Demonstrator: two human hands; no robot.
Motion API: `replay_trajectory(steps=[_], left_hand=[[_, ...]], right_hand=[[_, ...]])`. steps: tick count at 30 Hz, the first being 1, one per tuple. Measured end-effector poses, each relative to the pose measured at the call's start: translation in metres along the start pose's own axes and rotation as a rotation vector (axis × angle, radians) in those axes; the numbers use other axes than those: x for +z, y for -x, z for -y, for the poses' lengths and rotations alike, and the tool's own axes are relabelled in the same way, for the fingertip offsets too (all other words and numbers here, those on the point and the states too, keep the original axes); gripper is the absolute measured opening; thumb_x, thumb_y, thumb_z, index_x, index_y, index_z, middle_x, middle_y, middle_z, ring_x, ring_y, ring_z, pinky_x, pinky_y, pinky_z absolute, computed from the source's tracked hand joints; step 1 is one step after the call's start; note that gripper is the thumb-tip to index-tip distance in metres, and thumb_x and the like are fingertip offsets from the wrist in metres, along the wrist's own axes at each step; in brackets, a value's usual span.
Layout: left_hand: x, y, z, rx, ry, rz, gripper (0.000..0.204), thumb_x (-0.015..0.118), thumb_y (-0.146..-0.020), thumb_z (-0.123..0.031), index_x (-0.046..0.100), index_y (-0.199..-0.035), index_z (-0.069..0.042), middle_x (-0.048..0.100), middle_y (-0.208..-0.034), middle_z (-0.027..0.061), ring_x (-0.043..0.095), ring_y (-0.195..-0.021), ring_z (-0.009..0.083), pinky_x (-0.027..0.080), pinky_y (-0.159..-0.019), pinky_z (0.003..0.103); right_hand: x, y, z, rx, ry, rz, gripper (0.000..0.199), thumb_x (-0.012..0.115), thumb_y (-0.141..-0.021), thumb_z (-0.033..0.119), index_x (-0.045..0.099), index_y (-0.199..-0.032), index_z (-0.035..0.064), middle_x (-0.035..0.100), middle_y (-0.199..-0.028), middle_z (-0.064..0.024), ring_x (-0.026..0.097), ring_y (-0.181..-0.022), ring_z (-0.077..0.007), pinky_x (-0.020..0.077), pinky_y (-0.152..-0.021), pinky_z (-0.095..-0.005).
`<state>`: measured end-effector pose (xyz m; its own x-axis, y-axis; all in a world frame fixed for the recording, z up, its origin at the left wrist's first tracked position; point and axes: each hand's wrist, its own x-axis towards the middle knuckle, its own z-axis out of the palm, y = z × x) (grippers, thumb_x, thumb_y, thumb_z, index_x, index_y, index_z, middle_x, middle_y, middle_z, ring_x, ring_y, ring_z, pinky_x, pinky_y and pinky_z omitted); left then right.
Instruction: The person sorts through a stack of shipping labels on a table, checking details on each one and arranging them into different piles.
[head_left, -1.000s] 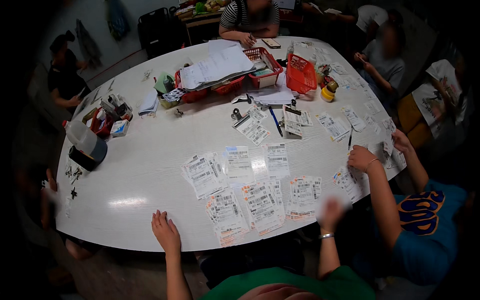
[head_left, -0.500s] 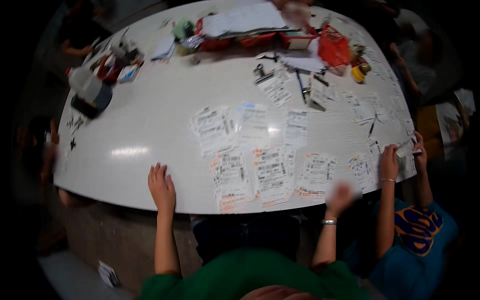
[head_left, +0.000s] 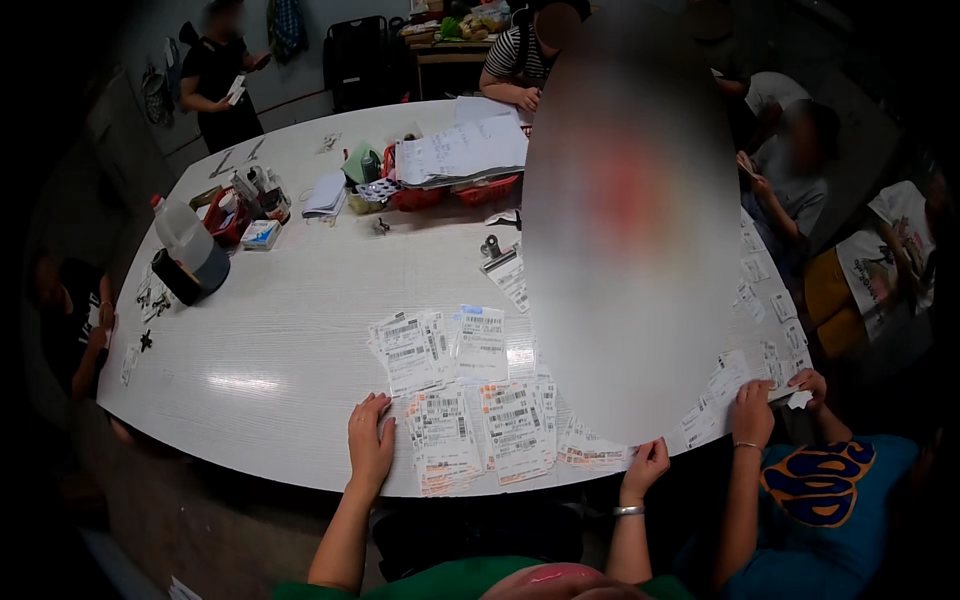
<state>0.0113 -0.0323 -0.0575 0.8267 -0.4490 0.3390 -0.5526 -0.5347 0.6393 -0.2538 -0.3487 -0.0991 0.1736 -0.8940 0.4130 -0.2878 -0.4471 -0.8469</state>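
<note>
My left hand (head_left: 370, 442) lies open on the table's near edge, fingers stretched, just left of a stack of printed labels (head_left: 445, 440) with orange marks. My right hand (head_left: 645, 467) is by the near edge on the right, its fingers pinched together. Whatever they hold, if anything, I cannot make out. Between my hands lies another orange-marked label stack (head_left: 519, 432), with a partly hidden label pile (head_left: 592, 448) to its right. Farther in are a fanned label pile (head_left: 410, 350) and a label with a blue corner (head_left: 481, 343).
A large blurred patch hides the right middle of the white table (head_left: 290, 330). A plastic jug (head_left: 185, 235) and a red basket (head_left: 228, 215) stand at left. Papers (head_left: 460, 150) top red trays at the back. A co-worker's hands (head_left: 755, 410) are close on my right; other people surround the table.
The view has tilted up, showing more of the room. My left hand has come closer to the label stacks. My right hand, smeared before, is now sharper. A blurred patch now covers the right middle.
</note>
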Motion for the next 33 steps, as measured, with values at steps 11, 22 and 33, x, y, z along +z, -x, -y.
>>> replay_trajectory(steps=[11, 22, 33], left_hand=[[0.005, 0.002, 0.007, -0.014, 0.038, -0.025, 0.027, 0.053, -0.078, -0.003, 0.055, -0.105, -0.001, 0.057, -0.104, 0.0159, 0.05, -0.104, 0.0305, 0.036, -0.091, 0.038], [0.023, -0.027, -0.035, 0.25, 0.067, 0.148, 0.03, 0.053, -0.075, 0.001, 0.056, -0.105, -0.003, 0.06, -0.095, 0.0116, 0.054, -0.095, 0.0278, 0.042, -0.082, 0.036], [0.021, -0.008, -0.038, 0.459, -0.332, 0.32, 0.035, 0.045, -0.081, -0.007, 0.049, -0.115, -0.005, 0.053, -0.116, 0.0093, 0.047, -0.111, 0.0236, 0.034, -0.093, 0.037]], right_hand=[[-0.001, 0.037, 0.024, 0.165, -0.379, -0.043, 0.03, 0.042, -0.089, 0.018, 0.045, -0.062, 0.0047, 0.04, -0.057, 0.0024, 0.03, -0.048, -0.004, 0.0222, -0.043, -0.0187], [0.034, 0.123, 0.122, 0.201, -0.488, 1.251, 0.015, 0.053, -0.081, 0.005, 0.058, -0.07, -0.004, 0.058, -0.065, -0.0079, 0.055, -0.055, -0.0123, 0.0411, -0.05, -0.0228], [0.04, 0.135, 0.107, 0.56, -0.428, 1.458, 0.019, 0.048, -0.089, 0.012, 0.059, -0.087, -0.0026, 0.06, -0.077, -0.0062, 0.056, -0.067, -0.0104, 0.0442, -0.059, -0.0223]])
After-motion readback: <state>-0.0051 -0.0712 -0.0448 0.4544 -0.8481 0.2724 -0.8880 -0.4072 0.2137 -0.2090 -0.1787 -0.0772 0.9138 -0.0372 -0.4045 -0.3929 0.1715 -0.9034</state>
